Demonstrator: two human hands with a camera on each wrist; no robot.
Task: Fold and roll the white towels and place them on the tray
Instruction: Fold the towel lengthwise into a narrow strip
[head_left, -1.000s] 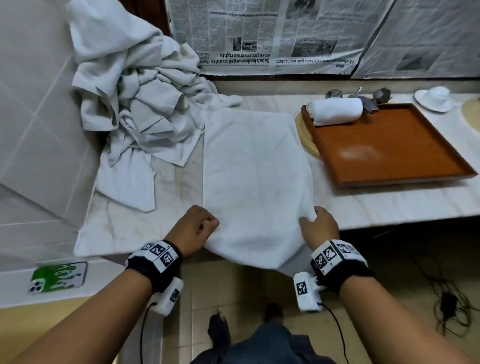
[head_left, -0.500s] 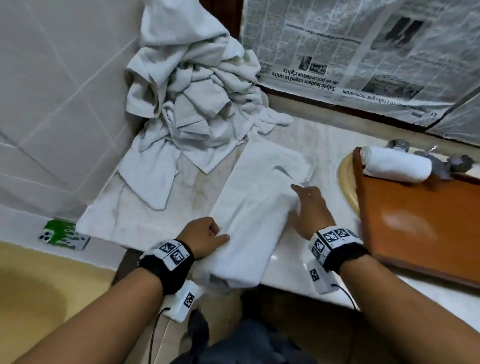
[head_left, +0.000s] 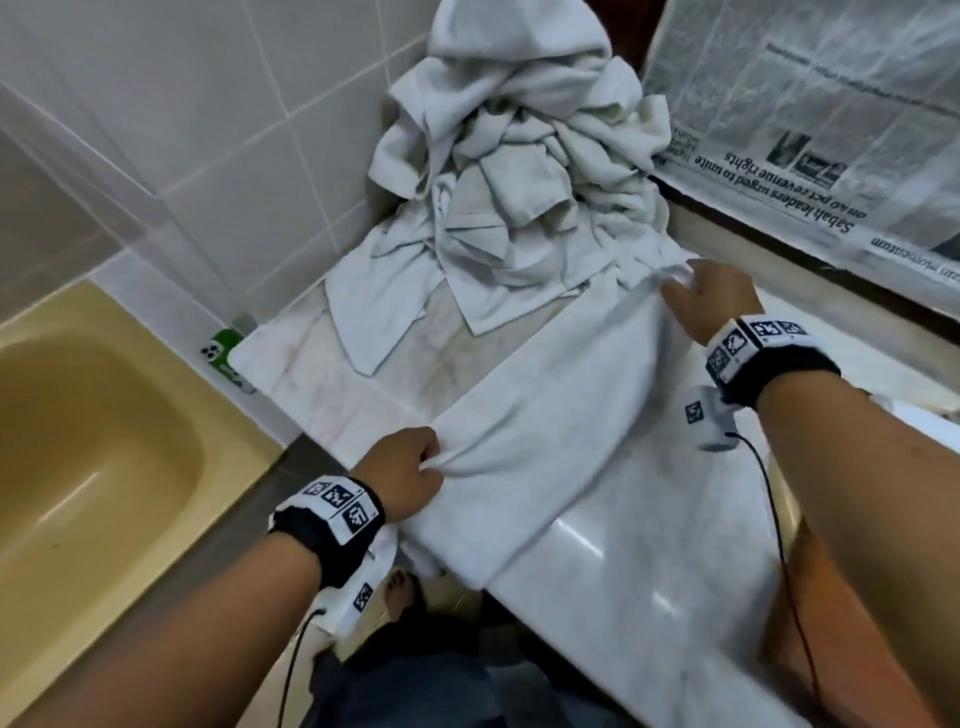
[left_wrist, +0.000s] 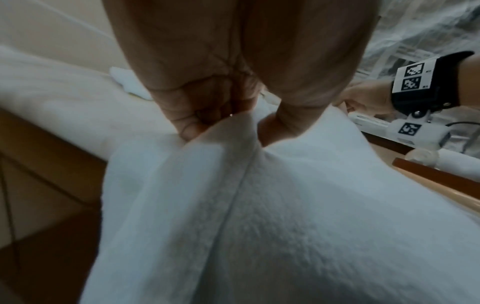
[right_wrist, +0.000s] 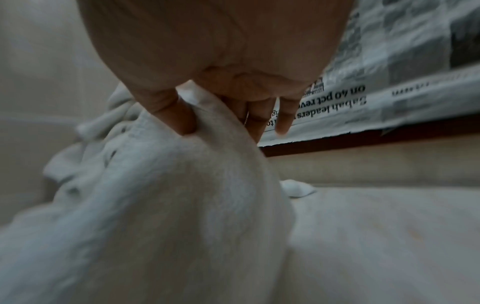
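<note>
Here, the left hand (head_left: 402, 475) pinches the near end of a folded white towel (head_left: 545, 415) lying on the marble counter (head_left: 649, 545); the right hand (head_left: 714, 296) pinches its far end beside the heap of unfolded towels (head_left: 509, 171); the tray's rim (left_wrist: 436, 176) shows only in the left wrist view

The marble counter (head_left: 649, 561) bears a folded towel (head_left: 545, 415) (white) and heaped towels (head_left: 509, 171).

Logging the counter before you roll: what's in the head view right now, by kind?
Folded white towel held by left hand and right hand: 1
Heap of unfolded white towels: 1
Green phone: 1
Newspaper sheets: uncountable
Total: 3
</note>
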